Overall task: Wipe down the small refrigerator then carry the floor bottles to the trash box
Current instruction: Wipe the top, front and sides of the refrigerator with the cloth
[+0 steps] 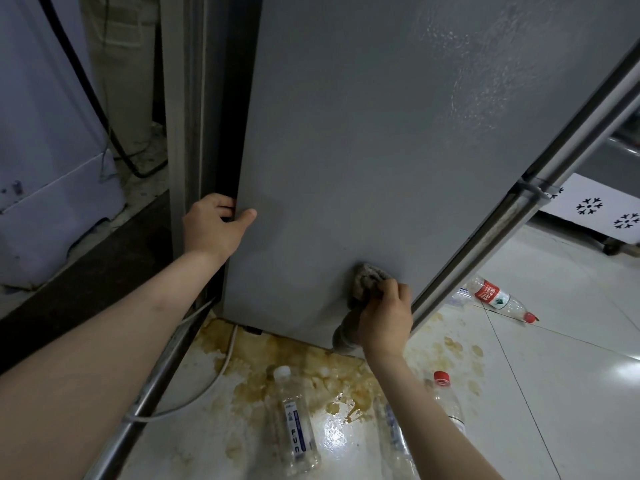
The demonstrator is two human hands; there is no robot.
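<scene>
cloth [367, 279] low on refrigerator [363, 150] side

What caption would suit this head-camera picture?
Right hand wipes the refrigerator side with a cloth; left hand grips its edge.

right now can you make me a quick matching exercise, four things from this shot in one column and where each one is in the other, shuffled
Things
1. left hand
2. rag
3. white-capped bottle
4. red-labelled bottle

Places
a. lying on the floor right of the fridge
b. gripping the fridge's left edge
c. lying on the stained floor between the arms
d. pressed to the fridge side low down by the right hand

Pairs: 1-b, 2-d, 3-c, 4-a
</scene>
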